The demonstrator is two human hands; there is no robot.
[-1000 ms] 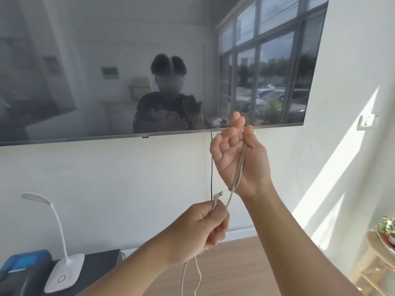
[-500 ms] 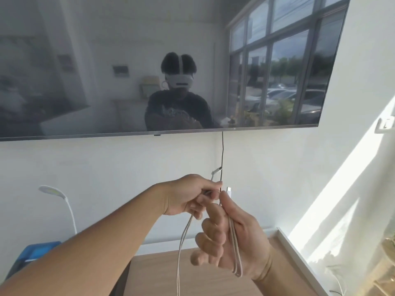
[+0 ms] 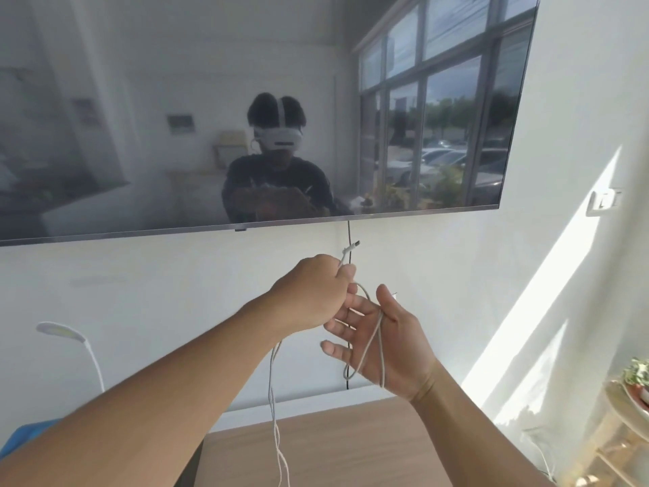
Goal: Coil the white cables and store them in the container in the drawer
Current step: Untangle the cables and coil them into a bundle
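Note:
A thin white cable [image 3: 381, 340] is held up in front of the wall, below the TV. My left hand [image 3: 314, 293] pinches it near one end, and the plug tip sticks up above my fingers. From there the cable loops over my right hand [image 3: 389, 340], which is palm up with fingers spread and the thumb holding the strands against the palm. Two loose strands hang down from my left hand toward the wooden surface. No drawer or container is in view.
A large dark TV [image 3: 140, 100] hangs on the white wall, with a black cord [image 3: 348, 232] dropping from it behind my hands. A white desk lamp [image 3: 66, 333] stands at lower left. A wooden top [image 3: 351, 448] lies below. A small plant [image 3: 637, 376] sits at right.
My right hand dropped from raised, then opened from a fist to spread fingers with the cable looped across its palm. My left hand rose and laid a loop over it.

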